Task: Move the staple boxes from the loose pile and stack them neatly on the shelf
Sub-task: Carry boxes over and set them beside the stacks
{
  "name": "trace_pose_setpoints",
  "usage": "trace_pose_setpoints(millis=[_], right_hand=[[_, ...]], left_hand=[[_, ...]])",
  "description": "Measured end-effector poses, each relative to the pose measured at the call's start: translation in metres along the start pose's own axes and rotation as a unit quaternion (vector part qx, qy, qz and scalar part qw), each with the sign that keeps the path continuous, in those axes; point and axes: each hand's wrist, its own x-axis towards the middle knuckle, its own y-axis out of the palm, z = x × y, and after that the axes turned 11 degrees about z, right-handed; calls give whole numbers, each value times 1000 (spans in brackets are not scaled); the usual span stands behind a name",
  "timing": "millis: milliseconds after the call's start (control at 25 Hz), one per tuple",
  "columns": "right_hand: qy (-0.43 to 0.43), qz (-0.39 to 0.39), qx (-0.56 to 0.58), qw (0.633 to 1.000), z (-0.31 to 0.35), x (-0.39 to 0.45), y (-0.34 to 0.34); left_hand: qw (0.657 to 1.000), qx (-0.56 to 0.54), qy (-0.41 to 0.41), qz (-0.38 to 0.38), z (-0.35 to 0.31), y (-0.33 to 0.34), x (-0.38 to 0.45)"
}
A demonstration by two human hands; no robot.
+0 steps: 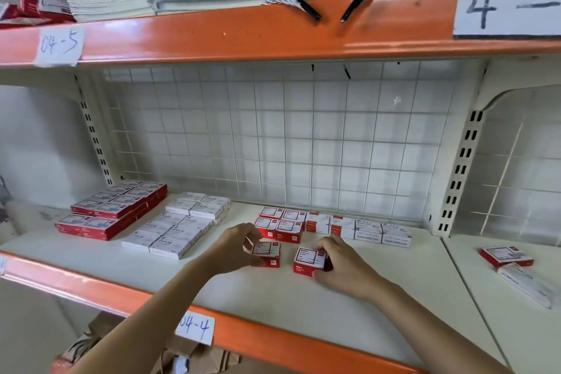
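Shelf [349,297]: left hand [235,247] grips red box [267,253]; right hand [341,264] grips second red box [309,261] beside it.

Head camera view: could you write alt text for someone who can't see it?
A person's left hand and right hand each grip a small red box on a white shelf, before a neat block of red boxes.

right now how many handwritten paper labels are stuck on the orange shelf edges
3: the 04-5 label upper left, the big 4 label upper right, cut off by the frame, and the 04-4 label on the lower edge. Others may lie outside view.
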Motion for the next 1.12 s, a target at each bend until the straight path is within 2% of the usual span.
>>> trace_pose_setpoints(millis=[240, 560, 880, 1120], right_hand=[[11, -18, -16, 1000, 21, 17, 11], [36, -55, -51, 996, 42, 29, 22], [82, -61, -60, 993, 44, 40, 23], [92, -68, -66, 991, 42, 43, 23]], left_hand=[[999, 36, 12, 0, 12, -10, 2], [997, 50, 33, -38, 23, -14, 5], [1000, 19, 8, -17, 26, -14, 16], [999, -1, -12, -45, 23, -4, 23]])
